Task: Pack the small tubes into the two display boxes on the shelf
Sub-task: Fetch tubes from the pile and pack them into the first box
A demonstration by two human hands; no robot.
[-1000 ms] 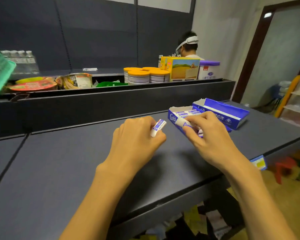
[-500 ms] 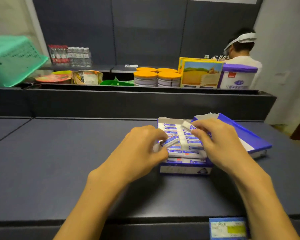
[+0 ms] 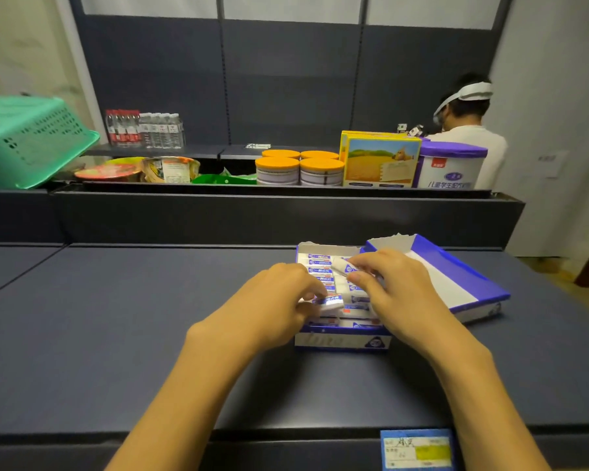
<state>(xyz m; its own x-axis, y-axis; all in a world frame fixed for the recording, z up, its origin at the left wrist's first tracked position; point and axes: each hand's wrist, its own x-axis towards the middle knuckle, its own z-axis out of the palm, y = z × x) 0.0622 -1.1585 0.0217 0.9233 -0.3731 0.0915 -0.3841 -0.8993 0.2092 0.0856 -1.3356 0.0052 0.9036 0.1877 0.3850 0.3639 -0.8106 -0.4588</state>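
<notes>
Pinching a small white-and-blue tube [image 3: 332, 302] between curled left fingers [image 3: 308, 295], low over the near rows of the left display box [image 3: 342, 341]. Clamped likewise on a second tube [image 3: 342, 266], the right fingers [image 3: 361, 278], held above the middle of the same box with the tube's end tilted up. Left hand [image 3: 279, 300] and right hand [image 3: 401, 294] close together, nearly touching over the box, forearms reaching in from the bottom edge.

Lying flat in neat rows inside the left box, more packed tubes [image 3: 319, 263], labels up, partly hidden under both hands. Touching its right side and angled away, the second display box [image 3: 456, 287], blue outside, white inside, contents not visible past the right hand. Both boxes resting on the dark grey shelf [image 3: 133, 334].

Stuck on the shelf's front edge, a blue price tag [image 3: 417, 450] with a yellow patch. Beyond the raised back rail, on a further shelf: orange-lidded tins [image 3: 300, 169], a yellow carton [image 3: 379, 161], a purple-lidded tub [image 3: 451, 168], instant-noodle bowls [image 3: 140, 169], a green packet [image 3: 225, 178]. Tipped at the far left, a green plastic basket [image 3: 28, 141]. Standing further back against the dark panel wall, bottled drinks [image 3: 143, 129]. Behind the tub, another person [image 3: 466, 130] in a white top with a head-mounted band, turned away.
</notes>
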